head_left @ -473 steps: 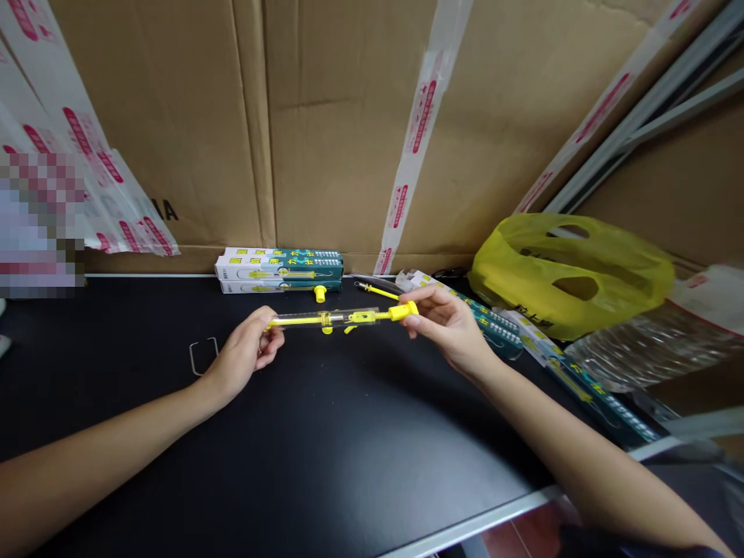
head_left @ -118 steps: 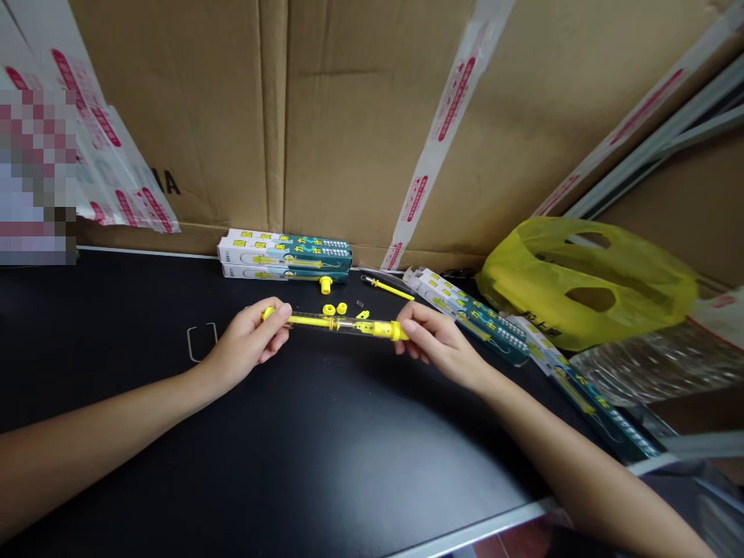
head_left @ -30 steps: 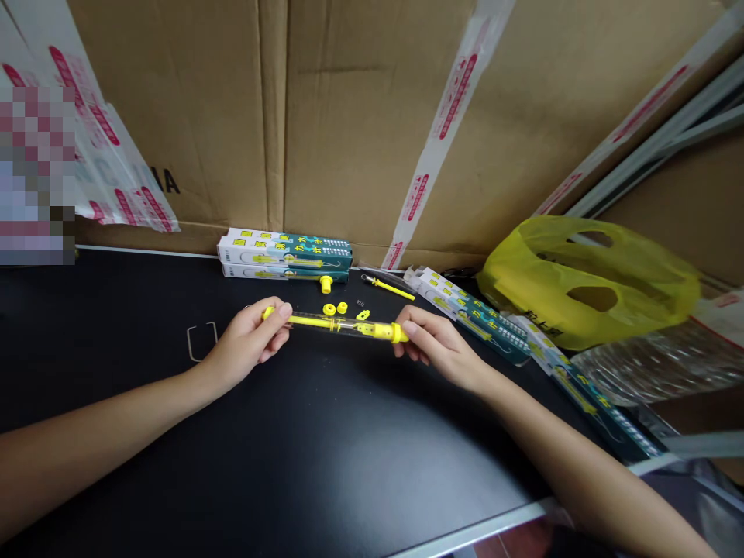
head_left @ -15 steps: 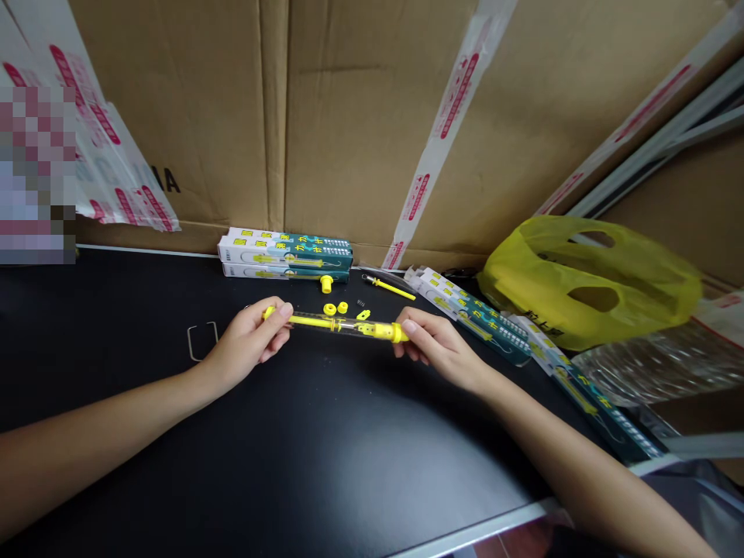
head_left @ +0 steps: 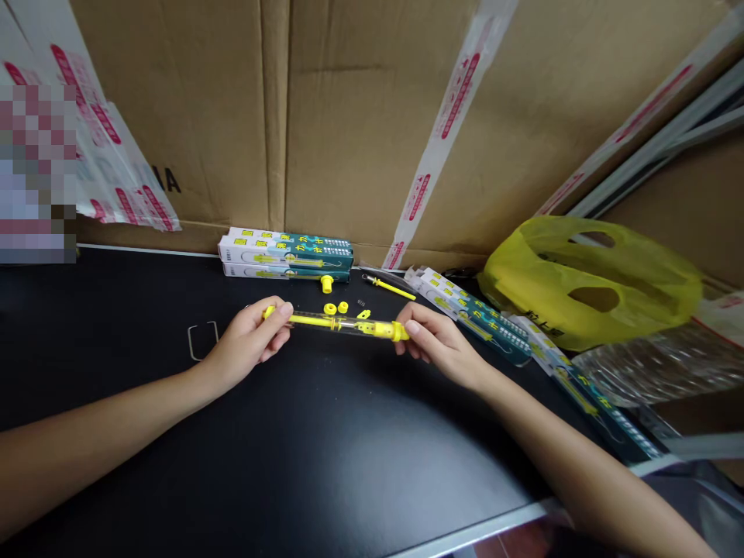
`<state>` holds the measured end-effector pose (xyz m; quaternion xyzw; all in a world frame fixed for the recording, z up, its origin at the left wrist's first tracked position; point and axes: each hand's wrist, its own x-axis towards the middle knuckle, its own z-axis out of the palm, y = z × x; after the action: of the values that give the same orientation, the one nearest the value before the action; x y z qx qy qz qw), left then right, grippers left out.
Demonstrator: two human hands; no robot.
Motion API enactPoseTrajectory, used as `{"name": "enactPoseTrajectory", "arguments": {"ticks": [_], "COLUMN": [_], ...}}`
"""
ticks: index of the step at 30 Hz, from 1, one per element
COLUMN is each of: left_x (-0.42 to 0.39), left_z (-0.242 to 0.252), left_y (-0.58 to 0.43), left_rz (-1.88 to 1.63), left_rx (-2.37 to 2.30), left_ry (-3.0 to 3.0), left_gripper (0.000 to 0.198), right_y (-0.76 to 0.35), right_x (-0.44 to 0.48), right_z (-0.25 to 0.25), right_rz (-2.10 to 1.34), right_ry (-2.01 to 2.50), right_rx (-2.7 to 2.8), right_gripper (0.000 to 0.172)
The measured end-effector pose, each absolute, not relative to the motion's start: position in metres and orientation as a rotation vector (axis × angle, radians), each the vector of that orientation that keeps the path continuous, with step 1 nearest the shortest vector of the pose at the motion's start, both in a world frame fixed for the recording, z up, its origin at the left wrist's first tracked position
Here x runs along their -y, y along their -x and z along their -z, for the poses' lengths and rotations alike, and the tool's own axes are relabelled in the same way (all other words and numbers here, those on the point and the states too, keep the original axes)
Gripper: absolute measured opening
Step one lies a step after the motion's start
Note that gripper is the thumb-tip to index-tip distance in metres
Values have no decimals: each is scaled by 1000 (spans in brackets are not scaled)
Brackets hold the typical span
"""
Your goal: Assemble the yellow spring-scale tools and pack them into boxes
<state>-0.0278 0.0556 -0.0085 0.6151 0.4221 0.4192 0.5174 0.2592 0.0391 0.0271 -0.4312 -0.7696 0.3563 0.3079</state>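
Between my two hands a tubular spring scale (head_left: 349, 326) is held nearly level above the black table. It has a clear tube with yellow parts and a metal spring inside. My left hand (head_left: 261, 329) is closed, thumb and fingers pinching its yellow left end. My right hand (head_left: 430, 341) is closed at the other end, fingers at the yellow cap (head_left: 400, 332). Just behind the tube lie a yellow ring (head_left: 330, 308), a small yellow collar (head_left: 342, 308), a small spring (head_left: 361, 303) and a flat yellow piece (head_left: 363, 315). A yellow plug (head_left: 327, 284) stands farther back.
Printed boxes (head_left: 284, 254) are stacked against the cardboard wall (head_left: 349, 116); more boxes (head_left: 470, 314) lie at right. Near them are a yellow rod with a metal end (head_left: 392, 288) and a yellow plastic bag (head_left: 523, 271). A bent metal wire (head_left: 189, 345) lies left on the table (head_left: 291, 465).
My right hand has shifted very slightly to the right, showing a bit more of the yellow cap end. My left hand and the loose parts stay in place.
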Motion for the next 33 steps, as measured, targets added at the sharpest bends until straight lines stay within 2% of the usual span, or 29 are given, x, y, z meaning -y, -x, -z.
{"name": "enactPoseTrajectory", "arguments": {"ticks": [3,8,15,33], "left_x": [-57,-58,-56,-57], "left_z": [8,9,7,8], "left_y": [27,27,26,26], "left_rz": [-1005,-1005,-1006,-1000], "left_rx": [-1012,-1004,-1017,-1018], "left_ry": [-1482,-1488,-1489,-1487], "left_gripper": [36,36,35,35], "right_y": [-259,-259,-259,-257], "right_x": [-39,-39,-39,-39], "right_z": [-27,-27,-27,-27], "right_rz": [-972,-937,-982,-945], "right_ry": [1120,1165,1101,1137], "right_rx": [2039,2100,2040,2071], "right_gripper": [31,41,27,29]}}
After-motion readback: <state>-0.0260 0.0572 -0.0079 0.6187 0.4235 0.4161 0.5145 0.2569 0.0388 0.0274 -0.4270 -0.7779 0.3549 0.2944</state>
